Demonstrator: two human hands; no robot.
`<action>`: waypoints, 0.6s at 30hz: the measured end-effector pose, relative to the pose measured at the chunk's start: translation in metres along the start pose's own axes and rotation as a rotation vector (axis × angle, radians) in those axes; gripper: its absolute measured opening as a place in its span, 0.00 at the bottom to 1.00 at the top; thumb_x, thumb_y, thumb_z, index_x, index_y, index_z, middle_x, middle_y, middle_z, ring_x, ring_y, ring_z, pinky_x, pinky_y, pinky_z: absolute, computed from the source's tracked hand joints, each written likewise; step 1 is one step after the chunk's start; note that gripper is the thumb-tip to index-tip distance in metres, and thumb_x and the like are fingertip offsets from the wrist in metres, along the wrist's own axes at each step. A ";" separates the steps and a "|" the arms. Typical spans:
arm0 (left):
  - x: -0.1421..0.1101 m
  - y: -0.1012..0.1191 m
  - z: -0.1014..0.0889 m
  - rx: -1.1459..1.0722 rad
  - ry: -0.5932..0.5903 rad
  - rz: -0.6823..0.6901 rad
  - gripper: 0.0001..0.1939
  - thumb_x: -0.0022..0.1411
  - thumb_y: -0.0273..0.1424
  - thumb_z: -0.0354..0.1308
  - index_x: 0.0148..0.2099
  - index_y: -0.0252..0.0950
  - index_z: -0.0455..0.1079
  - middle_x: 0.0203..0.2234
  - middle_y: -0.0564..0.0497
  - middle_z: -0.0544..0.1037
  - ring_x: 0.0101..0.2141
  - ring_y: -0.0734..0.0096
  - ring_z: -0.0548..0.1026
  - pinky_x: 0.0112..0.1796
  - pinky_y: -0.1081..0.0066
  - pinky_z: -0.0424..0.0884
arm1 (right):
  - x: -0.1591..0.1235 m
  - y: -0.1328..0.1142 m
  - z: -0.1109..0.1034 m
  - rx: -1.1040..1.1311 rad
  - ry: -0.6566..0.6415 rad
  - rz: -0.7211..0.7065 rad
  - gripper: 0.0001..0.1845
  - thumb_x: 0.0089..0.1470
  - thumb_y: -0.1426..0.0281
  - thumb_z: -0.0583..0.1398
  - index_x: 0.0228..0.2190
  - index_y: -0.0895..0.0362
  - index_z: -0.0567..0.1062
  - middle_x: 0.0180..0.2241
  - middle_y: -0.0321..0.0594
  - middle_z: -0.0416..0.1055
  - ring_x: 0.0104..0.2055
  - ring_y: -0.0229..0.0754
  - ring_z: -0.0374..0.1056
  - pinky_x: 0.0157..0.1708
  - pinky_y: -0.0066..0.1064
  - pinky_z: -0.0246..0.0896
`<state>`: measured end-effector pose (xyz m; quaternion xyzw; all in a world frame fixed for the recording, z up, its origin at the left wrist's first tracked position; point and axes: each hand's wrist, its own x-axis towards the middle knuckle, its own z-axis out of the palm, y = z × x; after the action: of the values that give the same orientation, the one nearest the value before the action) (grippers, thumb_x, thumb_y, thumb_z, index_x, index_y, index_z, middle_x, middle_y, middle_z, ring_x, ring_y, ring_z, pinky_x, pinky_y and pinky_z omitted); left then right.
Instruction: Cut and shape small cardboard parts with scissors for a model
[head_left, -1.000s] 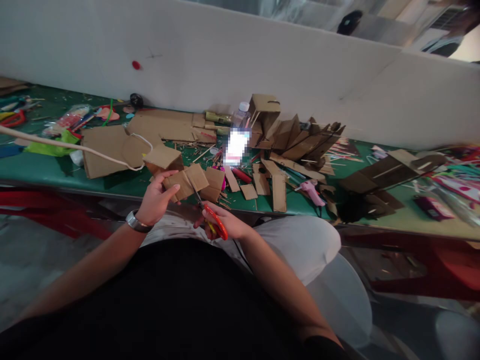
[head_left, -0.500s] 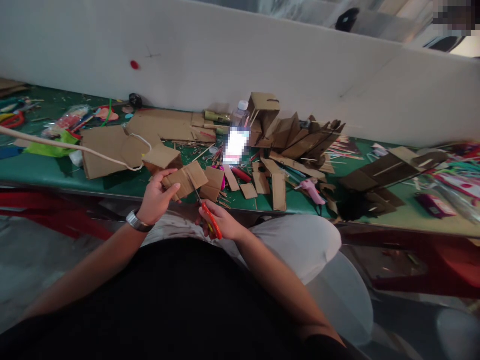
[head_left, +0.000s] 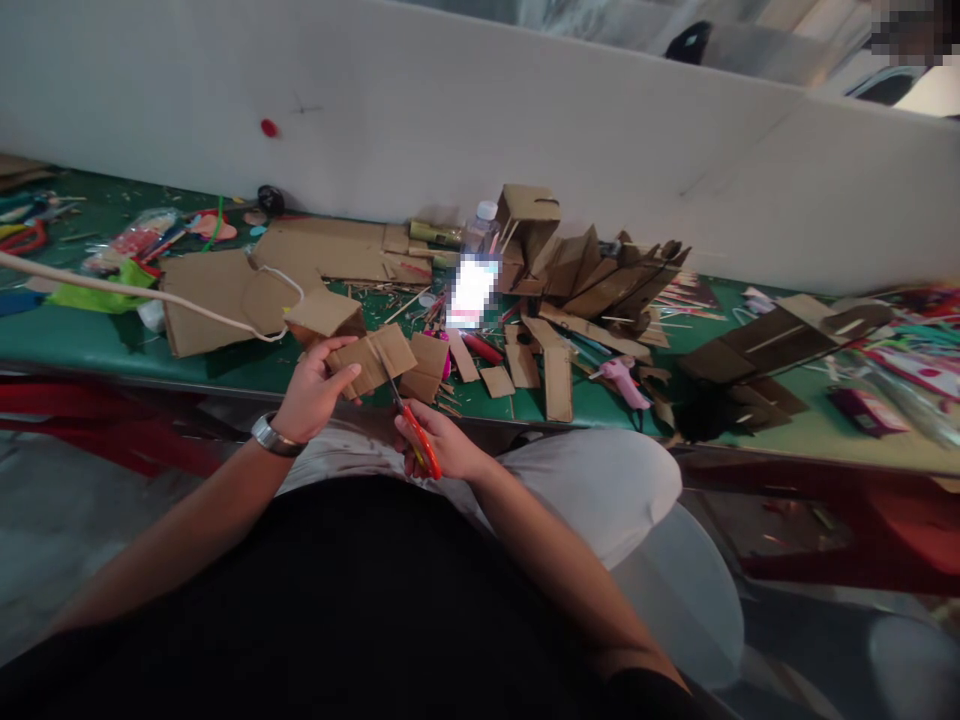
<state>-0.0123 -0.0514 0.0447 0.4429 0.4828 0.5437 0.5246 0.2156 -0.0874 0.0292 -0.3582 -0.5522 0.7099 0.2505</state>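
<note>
My left hand [head_left: 316, 388] is closed on the left end of a small brown cardboard piece [head_left: 365, 367], thumb on its top face. In my right hand [head_left: 437, 440] is a pair of orange-handled scissors [head_left: 421, 438], fingers wrapped round the handles. The scissors' blades lie across the cardboard piece, right of its middle, pointing away from me. How far they have cut in I cannot make out. Just behind my left hand stands a small cardboard box [head_left: 324, 313]. Another cardboard piece [head_left: 426, 366] lies close to the right of the held one.
On the green table [head_left: 225, 378] lie several cardboard scraps, a pink glue gun [head_left: 621, 378] and a lit phone [head_left: 472, 290] leaning by a clear bottle [head_left: 482, 228]. A pale cable [head_left: 150, 293] crosses the left side. Cardboard structures [head_left: 780, 335] stand at right. A white partition [head_left: 450, 110] rises behind.
Hardly anything differs. My right hand and the scissors have shifted very slightly to the left; the cardboard piece stays in my left hand with the blades across it.
</note>
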 end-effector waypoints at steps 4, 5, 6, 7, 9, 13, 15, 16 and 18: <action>0.001 0.000 0.001 -0.043 0.011 -0.030 0.28 0.57 0.32 0.72 0.59 0.39 0.73 0.42 0.47 0.82 0.28 0.64 0.83 0.21 0.73 0.75 | 0.001 0.000 0.001 0.003 0.001 0.006 0.27 0.63 0.42 0.61 0.42 0.51 0.65 0.28 0.28 0.69 0.19 0.34 0.71 0.13 0.22 0.63; 0.002 0.000 0.001 -0.053 0.010 -0.040 0.28 0.57 0.31 0.72 0.59 0.38 0.73 0.41 0.47 0.82 0.28 0.64 0.83 0.21 0.72 0.75 | 0.001 0.000 0.001 0.001 -0.001 0.007 0.27 0.63 0.42 0.62 0.42 0.51 0.64 0.27 0.28 0.69 0.18 0.34 0.71 0.13 0.22 0.63; 0.002 0.000 0.001 -0.059 0.007 -0.045 0.28 0.57 0.31 0.71 0.59 0.38 0.72 0.41 0.47 0.82 0.28 0.64 0.83 0.21 0.72 0.75 | 0.000 0.000 0.001 -0.001 -0.003 0.005 0.27 0.63 0.42 0.62 0.42 0.52 0.64 0.27 0.28 0.69 0.18 0.34 0.71 0.12 0.22 0.62; 0.002 0.000 0.001 -0.057 0.005 -0.045 0.28 0.57 0.32 0.71 0.60 0.38 0.72 0.41 0.47 0.82 0.28 0.65 0.82 0.21 0.72 0.75 | 0.000 -0.001 0.002 -0.005 -0.003 0.002 0.27 0.63 0.42 0.62 0.42 0.52 0.64 0.26 0.27 0.69 0.18 0.34 0.71 0.12 0.21 0.61; 0.003 -0.001 0.001 -0.037 0.003 -0.034 0.29 0.57 0.33 0.71 0.60 0.37 0.71 0.41 0.47 0.82 0.27 0.66 0.82 0.21 0.72 0.75 | -0.001 -0.002 0.002 -0.011 -0.003 -0.003 0.26 0.63 0.43 0.62 0.42 0.52 0.64 0.25 0.26 0.68 0.17 0.34 0.70 0.12 0.21 0.60; 0.005 -0.003 -0.001 -0.006 -0.002 -0.013 0.30 0.58 0.35 0.70 0.61 0.37 0.70 0.43 0.47 0.81 0.26 0.67 0.82 0.20 0.72 0.75 | -0.002 -0.006 0.005 0.003 0.005 0.004 0.27 0.62 0.43 0.64 0.42 0.51 0.64 0.22 0.24 0.66 0.15 0.34 0.68 0.11 0.21 0.58; 0.005 -0.004 -0.003 -0.005 -0.010 -0.010 0.30 0.58 0.35 0.70 0.61 0.37 0.69 0.43 0.47 0.81 0.27 0.67 0.82 0.21 0.72 0.75 | -0.002 -0.007 0.005 0.015 0.012 0.017 0.27 0.61 0.43 0.64 0.43 0.51 0.64 0.23 0.24 0.68 0.15 0.34 0.68 0.11 0.21 0.58; 0.005 -0.004 -0.003 -0.003 -0.013 -0.010 0.30 0.59 0.35 0.70 0.62 0.38 0.68 0.43 0.47 0.81 0.27 0.67 0.82 0.21 0.73 0.75 | -0.002 -0.006 0.005 0.017 0.017 0.024 0.27 0.61 0.43 0.64 0.43 0.51 0.65 0.23 0.25 0.69 0.16 0.34 0.68 0.11 0.21 0.58; 0.004 -0.006 -0.004 0.004 -0.020 -0.013 0.30 0.59 0.35 0.69 0.62 0.38 0.68 0.43 0.47 0.81 0.27 0.67 0.82 0.21 0.73 0.75 | -0.001 -0.006 0.005 0.024 0.024 0.033 0.28 0.61 0.42 0.63 0.44 0.52 0.66 0.25 0.28 0.73 0.16 0.34 0.68 0.12 0.22 0.58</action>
<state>-0.0158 -0.0475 0.0385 0.4463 0.4816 0.5349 0.5318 0.2122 -0.0893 0.0353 -0.3728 -0.5346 0.7161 0.2497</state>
